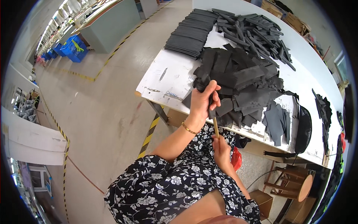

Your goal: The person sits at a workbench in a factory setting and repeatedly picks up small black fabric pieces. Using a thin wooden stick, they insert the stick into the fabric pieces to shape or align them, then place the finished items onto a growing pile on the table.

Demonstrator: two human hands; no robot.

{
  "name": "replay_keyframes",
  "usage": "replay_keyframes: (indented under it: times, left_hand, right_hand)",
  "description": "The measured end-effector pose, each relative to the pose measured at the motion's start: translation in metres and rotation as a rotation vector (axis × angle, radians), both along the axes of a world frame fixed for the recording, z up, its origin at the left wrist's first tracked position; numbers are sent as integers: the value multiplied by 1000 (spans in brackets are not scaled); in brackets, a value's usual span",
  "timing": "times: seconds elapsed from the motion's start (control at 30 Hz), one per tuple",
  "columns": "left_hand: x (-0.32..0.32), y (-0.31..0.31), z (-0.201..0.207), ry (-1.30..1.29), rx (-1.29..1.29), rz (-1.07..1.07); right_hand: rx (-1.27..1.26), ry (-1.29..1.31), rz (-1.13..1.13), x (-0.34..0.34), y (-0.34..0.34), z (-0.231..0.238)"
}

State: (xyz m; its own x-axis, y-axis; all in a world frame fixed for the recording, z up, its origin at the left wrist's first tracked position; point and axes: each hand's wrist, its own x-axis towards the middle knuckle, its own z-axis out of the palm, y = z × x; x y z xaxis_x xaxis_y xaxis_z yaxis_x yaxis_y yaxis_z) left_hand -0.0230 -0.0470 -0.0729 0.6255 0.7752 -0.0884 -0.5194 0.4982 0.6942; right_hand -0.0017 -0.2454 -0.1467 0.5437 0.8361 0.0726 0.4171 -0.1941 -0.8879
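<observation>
1. Nearest in the head view is a black floral garment (175, 181), worn by the person, below both grips.
2. The left grip (205, 99) is closed, its fingers curled around a black strip (212, 113) whose lower end sticks out beneath the fist.
3. The right grip (221, 149), below and slightly right of the left, is closed around the lower end of a thin tan stick (216, 127). Its upper end meets the strip; whether it sits inside, I cannot tell.
4. Just beyond and right of the left grip, a heap of flat black pieces (244, 76) lies on the white surface (154, 74).
5. Farther beyond are a neat row of strips (191, 33) and, right of it, loose rolled pieces (257, 35).
6. Well to the right of both grips lies a black bag (304, 128).
</observation>
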Motion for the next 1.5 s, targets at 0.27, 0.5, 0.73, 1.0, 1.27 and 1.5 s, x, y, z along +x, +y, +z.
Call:
replay_keyframes:
  times: [0.27, 0.5, 0.73, 1.0, 1.27, 1.5]
  left_hand:
    - [-16, 17, 25, -123, 72, -56]
    - [-21, 106, 38, -369, 83, 388]
    - [-27, 46, -12, -68, -225, 364]
    - [35, 53, 4, -126, -33, -373]
    - [30, 129, 14, -505, -64, -3]
    - [30, 83, 3, -137, 255, 257]
  right_hand:
    - [-19, 222, -6, -10, -56, -34]
    - [-8, 338, 136, 5, -54, -9]
    - [-35, 64, 79, 61, -7, 23]
    - [-115, 244, 111, 54, -22, 21]
    - [-8, 112, 684, 59, -147, -34]
    - [28, 621, 178, 113, -82, 44]
